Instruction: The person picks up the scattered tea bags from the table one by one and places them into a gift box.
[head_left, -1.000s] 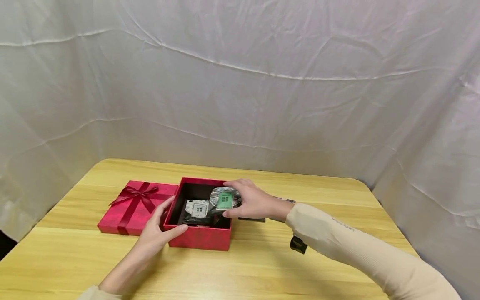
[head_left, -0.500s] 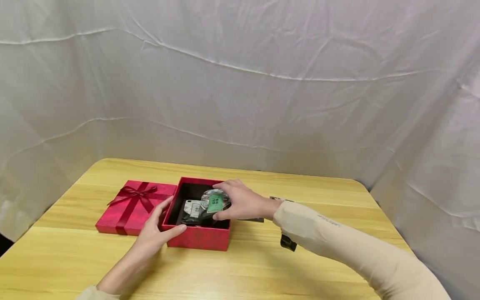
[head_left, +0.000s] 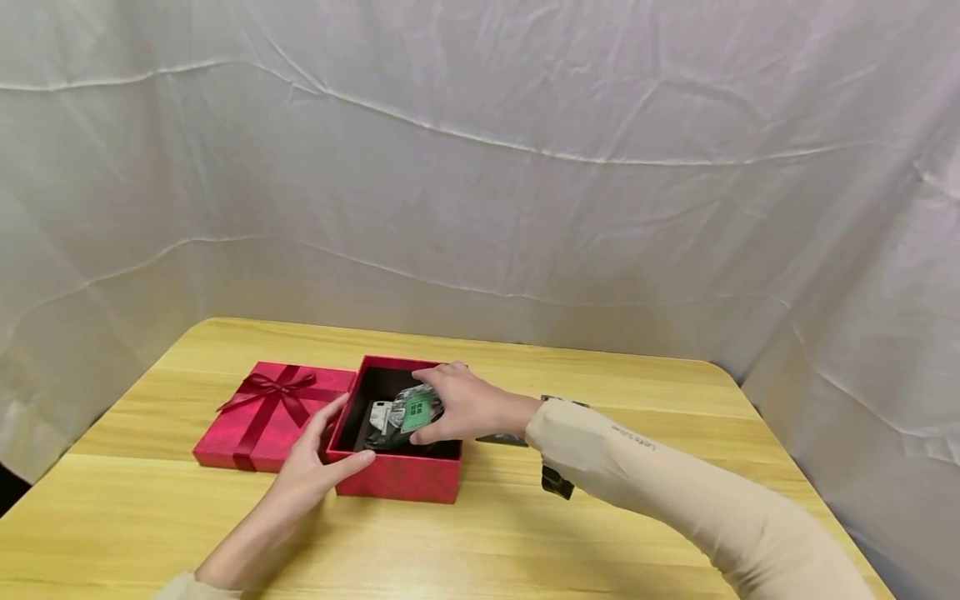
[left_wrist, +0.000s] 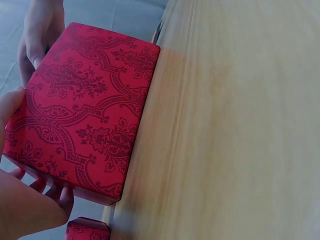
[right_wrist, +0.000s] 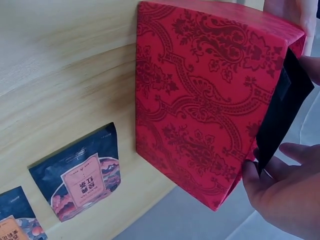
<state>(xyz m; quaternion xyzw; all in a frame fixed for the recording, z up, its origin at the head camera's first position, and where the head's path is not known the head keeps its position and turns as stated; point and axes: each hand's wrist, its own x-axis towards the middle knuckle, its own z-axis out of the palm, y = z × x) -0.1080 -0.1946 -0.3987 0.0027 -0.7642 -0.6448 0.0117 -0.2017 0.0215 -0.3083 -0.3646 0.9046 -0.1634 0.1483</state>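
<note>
Right hand: the right hand [head_left: 461, 404] reaches into the open red box [head_left: 397, 477], fingers curled around a clear packet with a green label [head_left: 415, 410], held just above the box's dark inside.
Left hand: the left hand [head_left: 315, 462] rests against the box's near left corner, fingers straight and slightly apart, thumb along the front rim.
Box contents: 1 packet with a pale label [head_left: 380, 414] lies inside, beside the held one.
Lid: a red lid with a ribbon bow [head_left: 266, 410] lies flat, touching the box's left side.
Right of box: 2 dark blue pouches [right_wrist: 80, 175] lie on the wooden table [head_left: 525, 533], close to the box's right wall.
</note>
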